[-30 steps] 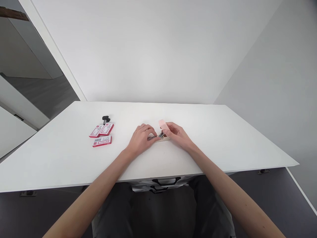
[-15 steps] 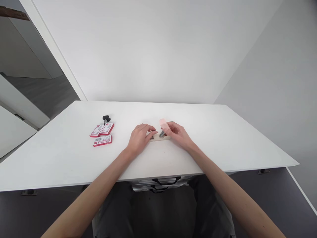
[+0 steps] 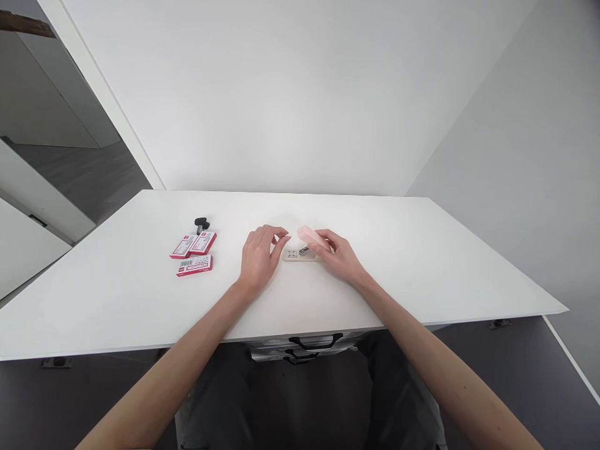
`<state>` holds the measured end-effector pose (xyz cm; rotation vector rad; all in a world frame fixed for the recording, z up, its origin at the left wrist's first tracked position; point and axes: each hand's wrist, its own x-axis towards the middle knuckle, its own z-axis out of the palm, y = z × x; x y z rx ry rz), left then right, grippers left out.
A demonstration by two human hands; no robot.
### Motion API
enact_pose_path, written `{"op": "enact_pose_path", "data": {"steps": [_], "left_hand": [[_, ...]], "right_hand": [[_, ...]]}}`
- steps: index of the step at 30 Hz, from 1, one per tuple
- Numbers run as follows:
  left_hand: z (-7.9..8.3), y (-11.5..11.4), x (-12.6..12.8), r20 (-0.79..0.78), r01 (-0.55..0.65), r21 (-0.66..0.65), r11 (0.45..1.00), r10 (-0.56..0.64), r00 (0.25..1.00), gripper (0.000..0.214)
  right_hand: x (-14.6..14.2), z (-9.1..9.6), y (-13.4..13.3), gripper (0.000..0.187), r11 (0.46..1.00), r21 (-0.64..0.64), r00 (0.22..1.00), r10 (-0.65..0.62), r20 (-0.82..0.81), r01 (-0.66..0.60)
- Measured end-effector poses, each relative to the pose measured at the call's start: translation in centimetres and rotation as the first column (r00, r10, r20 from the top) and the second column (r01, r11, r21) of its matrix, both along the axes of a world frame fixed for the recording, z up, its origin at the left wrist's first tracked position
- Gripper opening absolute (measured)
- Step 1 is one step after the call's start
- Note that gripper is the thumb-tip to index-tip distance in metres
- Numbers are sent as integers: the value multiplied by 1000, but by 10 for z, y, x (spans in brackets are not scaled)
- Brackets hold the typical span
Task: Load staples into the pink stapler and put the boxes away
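A small stapler point(image 3: 300, 254) lies in the middle of the white table point(image 3: 422, 262), with its beige base flat and its pink top point(image 3: 309, 236) hinged up. My right hand point(image 3: 340, 253) grips the pink top from the right. My left hand point(image 3: 260, 256) hovers just left of the stapler's front end, fingers loosely curved and apart, with nothing in it. The metal staple channel point(image 3: 304, 250) shows between the top and the base.
Three red and white staple boxes point(image 3: 193, 253) lie at the left of the table, with a small black object point(image 3: 201, 224) just behind them. A black-handled bag point(image 3: 309, 347) sits under the table's near edge, by my lap.
My left hand has let go of the stapler's front end and drawn back to the left. The pink top has tilted lower towards the base.
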<state>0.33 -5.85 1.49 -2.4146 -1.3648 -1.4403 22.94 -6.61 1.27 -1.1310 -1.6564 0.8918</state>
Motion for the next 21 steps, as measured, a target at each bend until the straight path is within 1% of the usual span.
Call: {"op": "enact_pose_path", "data": {"steps": [3,8,10,13,15,18,21], "left_hand": [[1,-1,0,37,-16,53,998,14,999,19],[2,-2,-1,71,-12,60,998,7,997,19],[2,-2,-1,65,0,68,998,-5,998,17],[1,-2,0,58,12,81,997,-17,998,14],[0,-2,1,50,25,86,996,-30,998,13],[-3,-2,3,24,56,87,995,-58,998,12],[-4,-3,4,-26,75,107,991,-73,997,11]], "right_hand": [[-1,-2,0,34,1000,15,1000,-10,21,9],[-1,-3,0,36,1000,9,998,-25,62,24],[-1,-4,1,38,1000,13,997,-5,75,5],[-2,-5,1,43,997,56,994,41,104,-47],[-2,-8,2,49,994,93,986,45,158,-60],[-6,-12,4,58,988,141,962,16,271,-56],[-19,-14,6,61,979,184,940,17,340,-85]]}}
